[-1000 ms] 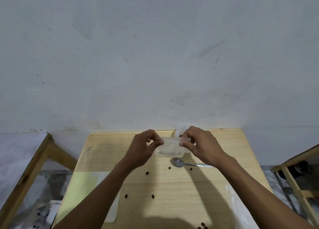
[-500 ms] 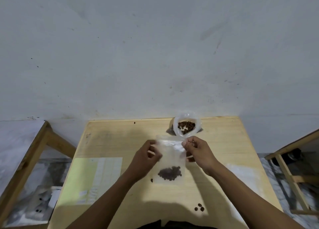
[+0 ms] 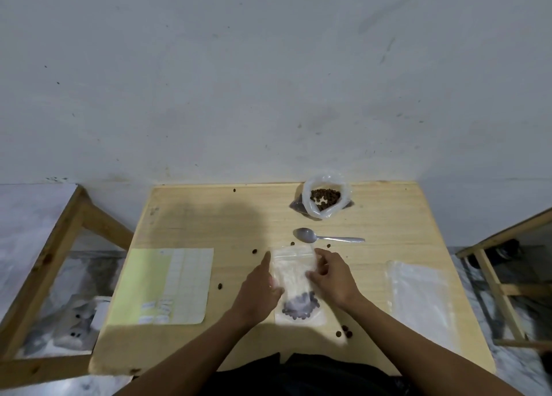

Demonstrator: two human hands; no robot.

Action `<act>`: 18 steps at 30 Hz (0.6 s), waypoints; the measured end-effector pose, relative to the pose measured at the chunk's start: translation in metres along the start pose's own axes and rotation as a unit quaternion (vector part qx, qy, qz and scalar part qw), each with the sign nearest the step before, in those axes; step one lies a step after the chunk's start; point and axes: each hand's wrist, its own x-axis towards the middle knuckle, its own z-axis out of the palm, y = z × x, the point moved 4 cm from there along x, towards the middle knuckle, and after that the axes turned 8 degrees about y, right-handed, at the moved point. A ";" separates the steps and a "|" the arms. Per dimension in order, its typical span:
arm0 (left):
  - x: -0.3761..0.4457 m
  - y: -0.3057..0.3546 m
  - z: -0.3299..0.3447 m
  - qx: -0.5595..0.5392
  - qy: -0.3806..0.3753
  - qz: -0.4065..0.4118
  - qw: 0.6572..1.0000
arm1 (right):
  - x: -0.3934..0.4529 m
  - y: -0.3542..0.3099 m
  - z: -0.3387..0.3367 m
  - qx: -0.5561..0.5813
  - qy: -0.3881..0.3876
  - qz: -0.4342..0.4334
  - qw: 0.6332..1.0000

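Observation:
A small clear zip bag [image 3: 294, 273] lies flat on the wooden table [image 3: 209, 216], with a heap of brown beans [image 3: 300, 307] at its near end. My left hand [image 3: 258, 288] holds the bag's left edge, its index finger stretched along that edge and the other fingers curled onto the plastic. My right hand [image 3: 333, 276] grips the right edge, thumb near the top corner and fingertips on the bag's middle. The picture is blurred around the fingers.
An open plastic bag of beans [image 3: 325, 200] stands at the table's far edge, a metal spoon [image 3: 316, 237] in front of it. A yellow label sheet [image 3: 167, 285] lies left, clear empty bags [image 3: 418, 294] right. Loose beans [image 3: 346, 333] are scattered. Wooden frames [image 3: 59, 231] flank the table.
The bag was held up by its top edge between both hands; now it lies lower, flat on the table nearer to me, and both hands have slid down its sides.

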 end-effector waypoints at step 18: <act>0.033 0.105 0.056 -0.027 -0.068 0.155 0.985 | -0.007 0.071 -0.119 -0.100 0.215 0.030 0.971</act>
